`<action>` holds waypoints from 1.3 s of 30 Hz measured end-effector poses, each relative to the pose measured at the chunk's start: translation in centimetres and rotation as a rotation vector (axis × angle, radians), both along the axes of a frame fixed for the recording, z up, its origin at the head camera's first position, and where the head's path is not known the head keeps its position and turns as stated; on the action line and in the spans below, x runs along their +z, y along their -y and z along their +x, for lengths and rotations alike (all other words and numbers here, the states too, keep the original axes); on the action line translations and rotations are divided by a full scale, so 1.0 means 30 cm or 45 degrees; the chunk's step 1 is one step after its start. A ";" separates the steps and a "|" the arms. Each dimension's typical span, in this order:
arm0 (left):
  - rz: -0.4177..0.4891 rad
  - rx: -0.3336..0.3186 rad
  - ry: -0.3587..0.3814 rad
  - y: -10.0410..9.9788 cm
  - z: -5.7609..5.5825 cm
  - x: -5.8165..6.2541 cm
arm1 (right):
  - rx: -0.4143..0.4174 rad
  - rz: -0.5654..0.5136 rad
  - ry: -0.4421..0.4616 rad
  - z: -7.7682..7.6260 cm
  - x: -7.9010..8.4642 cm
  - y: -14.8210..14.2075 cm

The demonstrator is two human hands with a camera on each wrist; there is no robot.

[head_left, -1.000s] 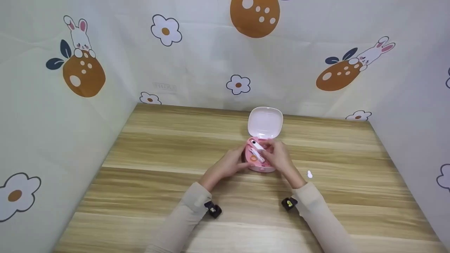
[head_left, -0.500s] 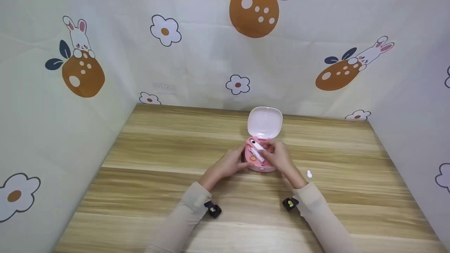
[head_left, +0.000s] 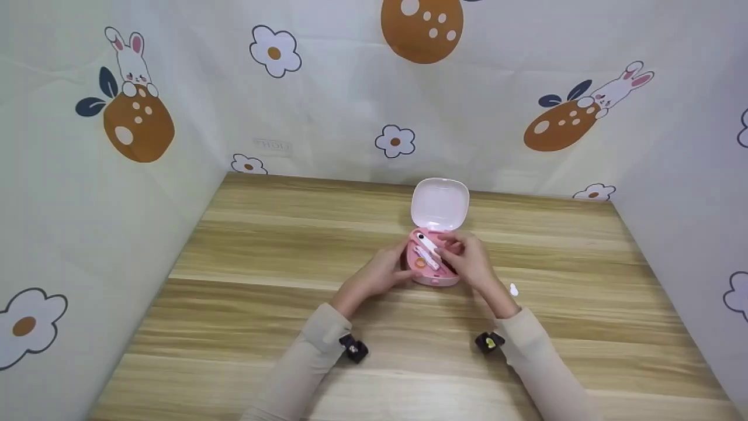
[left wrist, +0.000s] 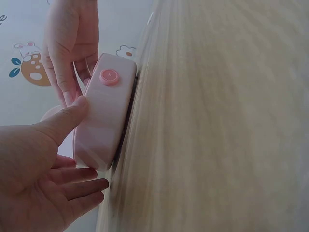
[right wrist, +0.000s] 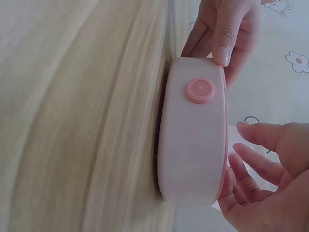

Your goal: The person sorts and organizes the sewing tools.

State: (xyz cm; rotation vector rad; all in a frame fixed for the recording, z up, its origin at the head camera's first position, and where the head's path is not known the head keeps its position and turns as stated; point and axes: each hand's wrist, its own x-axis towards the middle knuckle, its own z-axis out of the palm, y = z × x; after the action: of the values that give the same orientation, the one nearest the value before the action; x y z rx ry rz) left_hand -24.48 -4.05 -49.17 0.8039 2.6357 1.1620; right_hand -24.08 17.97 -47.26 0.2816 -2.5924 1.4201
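An open pink case (head_left: 436, 282) stands on the table, its pale lid (head_left: 440, 202) raised at the back. My left hand (head_left: 383, 271) grips the case's left side, thumb on the front rim, as the left wrist view also shows. Inside lie a slim white tool (head_left: 425, 241) with a dark round spot, a second whitish tool (head_left: 427, 258) and an orange ring-shaped thing (head_left: 420, 263); their exact kinds are too small to tell. Over the case's right half is my right hand (head_left: 472, 263). In the right wrist view its thumb and forefinger are apart, with nothing visible between them.
A small white rounded piece (head_left: 514, 289) lies on the wooden table (head_left: 263, 257) to the right of the case. Behind and at both sides hangs a pale patterned cloth (head_left: 339, 88). A round pink button (right wrist: 200, 90) sticks out from the case's front.
My right hand has shifted slightly right and its fingers have spread, showing more of the case's inside. The left hand and the case have stayed put.
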 end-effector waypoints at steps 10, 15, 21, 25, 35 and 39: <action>0.000 -0.011 -0.033 0.001 0.000 -0.005 | -0.002 -0.004 0.012 0.029 0.017 -0.033; 0.009 -0.021 -0.043 0.002 0.000 -0.005 | -0.001 0.019 0.041 0.047 0.025 -0.057; 0.005 -0.015 -0.031 0.002 -0.001 -0.005 | 0.010 0.018 0.074 0.069 0.036 -0.090; 0.007 -0.015 -0.024 0.001 -0.001 -0.005 | 0.004 0.046 0.084 0.080 0.040 -0.111; 0.023 -0.012 -0.016 -0.002 -0.002 -0.006 | -0.019 0.111 0.121 0.101 0.043 -0.157; 0.021 -0.011 -0.015 -0.002 -0.004 -0.008 | -0.039 0.154 0.158 0.114 0.049 -0.172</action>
State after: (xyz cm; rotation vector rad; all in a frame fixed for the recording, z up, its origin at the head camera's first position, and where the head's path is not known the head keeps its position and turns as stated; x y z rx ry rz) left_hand -24.59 -3.99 -49.41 0.8264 2.6327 1.1821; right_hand -20.67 23.14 -45.78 0.1736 -2.7754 1.3121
